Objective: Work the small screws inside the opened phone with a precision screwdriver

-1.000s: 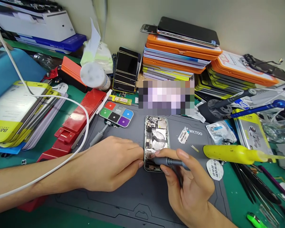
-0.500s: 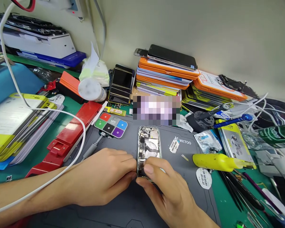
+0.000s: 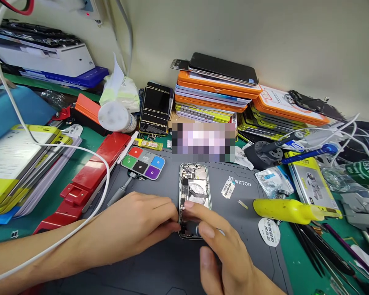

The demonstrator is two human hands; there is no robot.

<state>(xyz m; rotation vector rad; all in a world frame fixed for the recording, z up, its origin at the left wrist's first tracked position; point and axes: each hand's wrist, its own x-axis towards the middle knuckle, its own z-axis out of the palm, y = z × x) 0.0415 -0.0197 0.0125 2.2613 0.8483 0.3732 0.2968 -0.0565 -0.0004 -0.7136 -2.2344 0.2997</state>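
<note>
2 hands [image 3: 138, 223] [image 3: 230, 241] crowd the phone's [image 3: 198, 189] lower edges, fingers' grasp unclear, bare mat [image 3: 178, 262] below.

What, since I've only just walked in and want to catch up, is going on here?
A person is working by hand on an opened phone, which lies on a grey mat with its inner parts showing. The left hand is at the phone's left edge, and the right hand is over its lower part. Part of a grey tool shows by the right hand's fingers; its grip is unclear. A razor blade lies to the phone's right.
</note>
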